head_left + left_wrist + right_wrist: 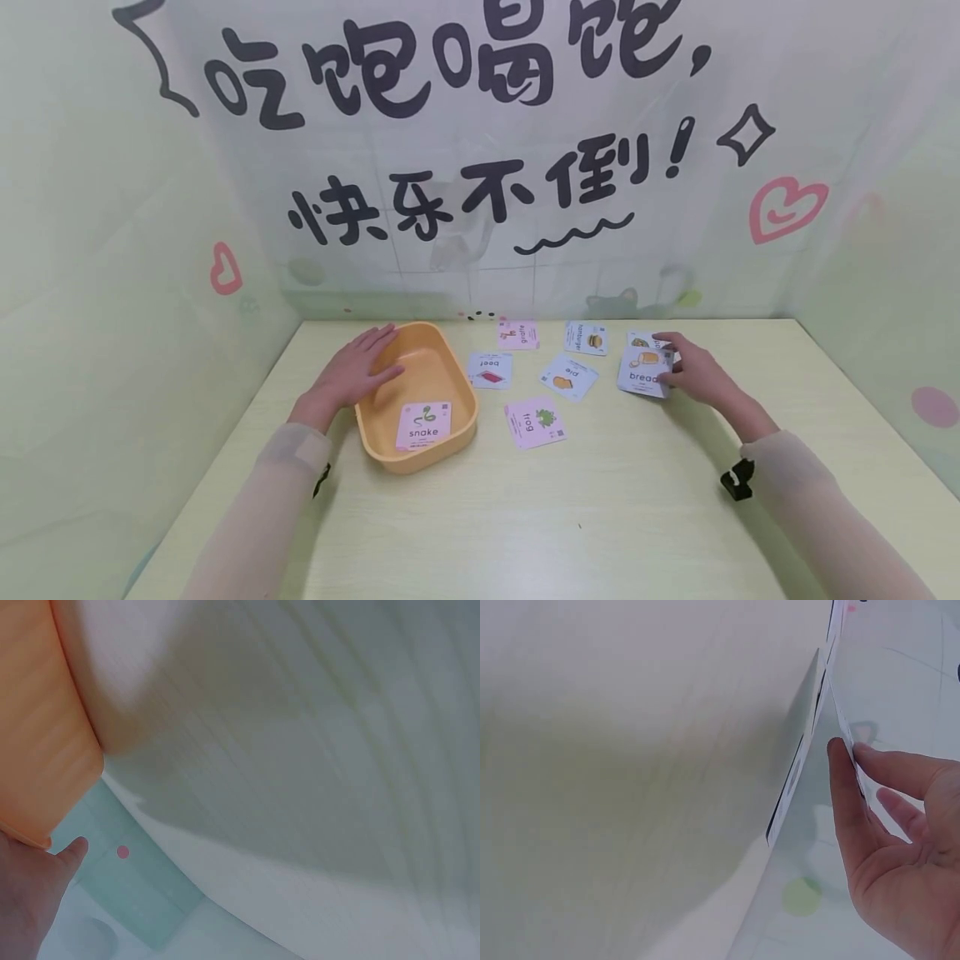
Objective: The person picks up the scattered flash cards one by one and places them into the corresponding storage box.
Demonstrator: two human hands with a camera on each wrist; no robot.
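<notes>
Bread flashcard, pinched at its right edge by fingers of the right hand, tilted above the far right of the desk; picture end towards the printed backdrop, lettering upright for the wearer, long axis too foreshortened to tell. Resting on the rim of the orange tray: left hand, fingers straight.

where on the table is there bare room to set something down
The widest bare patch is the front of the table, nearer the person than the tray and frog card. Another lies between the right hand and right wall. Crowded: the back, between tray and right hand, where the beef card, pie card and hamburger card lie close.
</notes>
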